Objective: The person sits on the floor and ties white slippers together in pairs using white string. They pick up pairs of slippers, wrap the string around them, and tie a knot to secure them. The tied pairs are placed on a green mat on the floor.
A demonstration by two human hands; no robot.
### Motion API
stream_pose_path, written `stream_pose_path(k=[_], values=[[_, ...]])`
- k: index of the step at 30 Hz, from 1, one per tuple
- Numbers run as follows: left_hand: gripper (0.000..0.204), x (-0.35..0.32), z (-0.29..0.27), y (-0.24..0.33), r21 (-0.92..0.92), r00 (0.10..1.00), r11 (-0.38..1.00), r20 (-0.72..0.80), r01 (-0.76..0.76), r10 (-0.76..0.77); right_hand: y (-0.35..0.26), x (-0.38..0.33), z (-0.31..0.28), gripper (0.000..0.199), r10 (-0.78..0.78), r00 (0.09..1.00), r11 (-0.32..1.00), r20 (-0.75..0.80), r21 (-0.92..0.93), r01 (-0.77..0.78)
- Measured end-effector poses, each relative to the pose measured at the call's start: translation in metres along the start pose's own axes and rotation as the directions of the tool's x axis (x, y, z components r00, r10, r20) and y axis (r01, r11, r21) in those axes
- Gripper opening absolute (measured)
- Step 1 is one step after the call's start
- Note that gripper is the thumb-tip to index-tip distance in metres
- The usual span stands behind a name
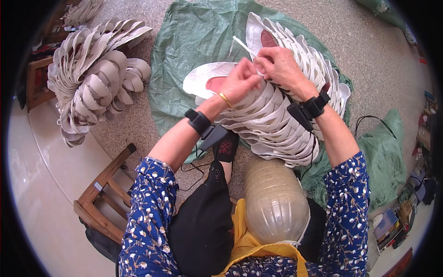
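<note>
A long curved stack of white shoe soles point(277, 124) lies on a green woven sack point(194, 41) in front of me. My left hand point(240, 83) and my right hand point(279, 64) meet on top of the stack, both pinching a thin white strap point(243, 46) that sticks up to the left. Each wrist carries a black band with a small black device. A gold bangle sits on the left wrist. The outer sole by my left hand shows a pink inner lining point(214, 84).
A second heap of greyish soles point(92, 74) lies at the left on the speckled floor. A wooden stool point(104, 189) stands at my lower left. A clear plastic bottle point(274, 203) rests in my lap. More green sacking point(383, 157) and clutter lie at the right.
</note>
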State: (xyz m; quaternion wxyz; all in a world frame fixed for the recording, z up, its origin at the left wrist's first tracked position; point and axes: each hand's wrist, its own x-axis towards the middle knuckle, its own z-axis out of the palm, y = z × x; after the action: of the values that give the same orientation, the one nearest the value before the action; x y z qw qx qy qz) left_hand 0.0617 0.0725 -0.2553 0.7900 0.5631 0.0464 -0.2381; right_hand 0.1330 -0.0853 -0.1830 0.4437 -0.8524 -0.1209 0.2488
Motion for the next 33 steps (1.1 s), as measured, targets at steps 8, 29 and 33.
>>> stream_pose_path(k=[8,29,33], values=[[0.028,-0.008,0.027,0.005,0.075,1.000,0.997,-0.011,0.028,-0.027,0.003,0.002,-0.003,0.015,-0.058,0.998,0.993,-0.037,0.101,0.062],[0.018,-0.002,0.008,0.061,0.343,0.986,0.938,-0.130,-0.051,0.101,0.013,-0.010,-0.004,0.020,-0.133,0.987,0.990,0.095,-0.025,0.135],[0.021,-0.003,0.003,0.053,0.335,0.989,0.942,-0.141,-0.002,0.053,0.012,-0.012,-0.006,0.025,-0.051,0.990,0.997,0.131,0.072,0.041]])
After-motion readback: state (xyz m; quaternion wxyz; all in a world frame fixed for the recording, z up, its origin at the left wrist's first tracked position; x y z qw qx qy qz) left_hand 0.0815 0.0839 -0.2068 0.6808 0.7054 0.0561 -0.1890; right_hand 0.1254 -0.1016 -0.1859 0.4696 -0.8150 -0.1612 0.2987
